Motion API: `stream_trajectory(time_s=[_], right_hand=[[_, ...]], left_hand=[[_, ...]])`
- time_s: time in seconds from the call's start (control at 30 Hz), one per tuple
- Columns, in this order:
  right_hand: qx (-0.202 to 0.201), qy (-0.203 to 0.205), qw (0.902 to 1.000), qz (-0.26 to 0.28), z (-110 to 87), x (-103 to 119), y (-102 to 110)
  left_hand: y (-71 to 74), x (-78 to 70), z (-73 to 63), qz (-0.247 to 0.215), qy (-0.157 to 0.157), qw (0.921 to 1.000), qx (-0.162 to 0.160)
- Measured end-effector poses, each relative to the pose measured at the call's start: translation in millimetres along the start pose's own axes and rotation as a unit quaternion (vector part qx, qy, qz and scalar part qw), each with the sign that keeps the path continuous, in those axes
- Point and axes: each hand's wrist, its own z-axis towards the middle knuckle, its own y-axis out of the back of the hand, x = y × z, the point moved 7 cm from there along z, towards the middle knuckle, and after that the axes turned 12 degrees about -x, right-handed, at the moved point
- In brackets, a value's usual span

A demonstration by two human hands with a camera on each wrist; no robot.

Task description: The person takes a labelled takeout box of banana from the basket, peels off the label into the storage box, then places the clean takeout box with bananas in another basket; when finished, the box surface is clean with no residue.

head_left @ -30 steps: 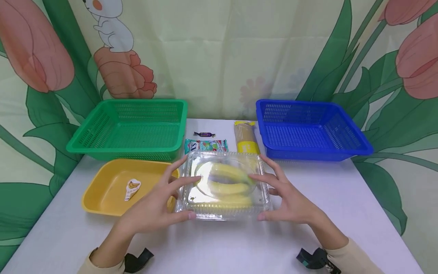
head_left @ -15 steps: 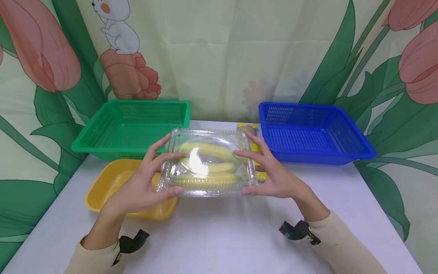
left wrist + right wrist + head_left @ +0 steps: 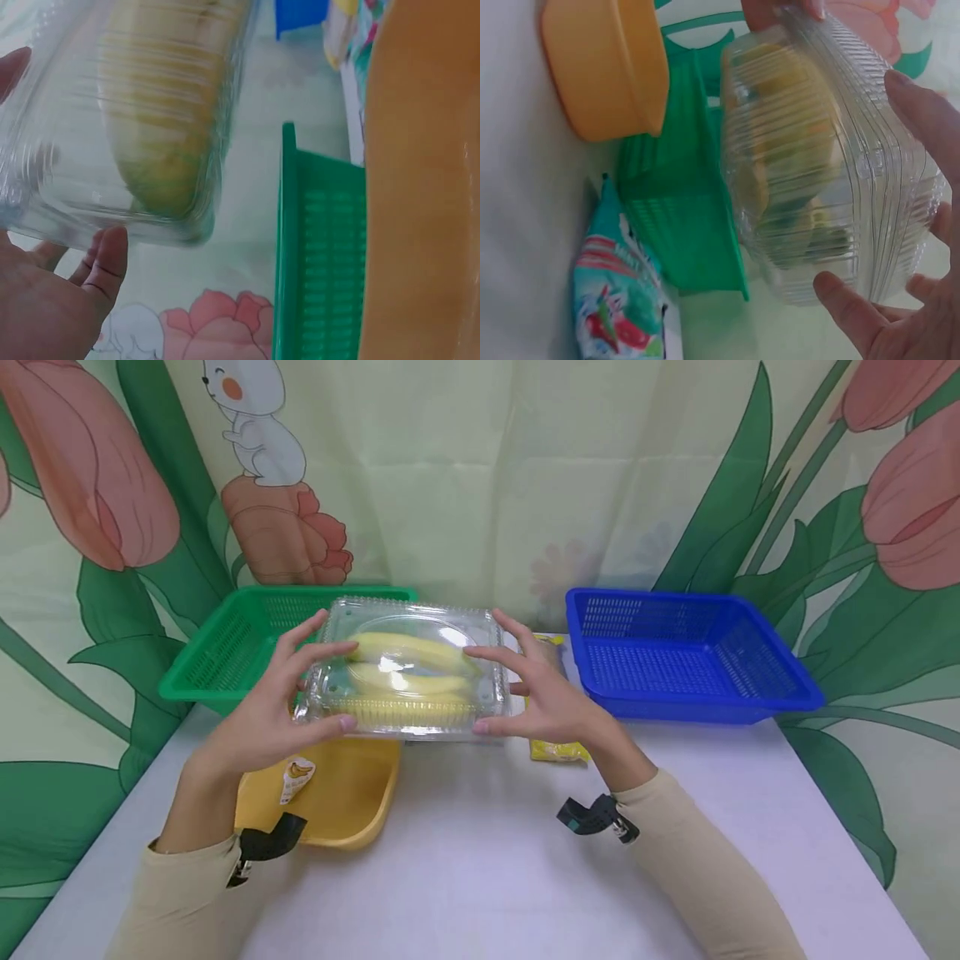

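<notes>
A clear plastic clamshell box [image 3: 412, 607] holds several bananas [image 3: 408, 652], seen through its lid. My left hand [image 3: 266, 706] grips its left end, thumb at the near edge and fingers spread over the lid. On the opposite end my right hand [image 3: 547, 697] has a matching grip. The box hangs above the table, overlapping the right part of the green basket [image 3: 176, 685] in the head view. From the right wrist, the box's ribbed side [image 3: 795, 150] shows raised above that basket's rim.
A yellow tub [image 3: 386, 802] with a banana sticker [image 3: 297, 777] stands below the box on the near side. The blue basket [image 3: 697, 706] is at the back right. Beside it lies a yellow-ended packet [image 3: 558, 752]. The right wrist view shows a teal packet [image 3: 619, 307].
Both hands have lifted the clamshell box and carried it left and away from me, from in front of the packets to over the green basket's right part.
</notes>
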Motion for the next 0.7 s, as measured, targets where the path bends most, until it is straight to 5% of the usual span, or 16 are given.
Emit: stream_trajectory(time_s=[0.23,0.5,0.7], right_hand=[[0.009,-0.002,0.9999,0.004,35.2,4.6,-13.5],[-0.003,0.005,1.0000,-0.004,64.9,13.2,-31.3],[-0.024,-0.003,0.9997,0.010,80.8,9.3,-42.7]], left_hand=[[26.2,20.6,15.5,0.010,0.049,0.9986,-0.019],[50.0,37.7,25.3,-0.003,0.053,0.9977,-0.043],[53.4,57.1,32.4,-0.026,0.060,0.9961,-0.058]])
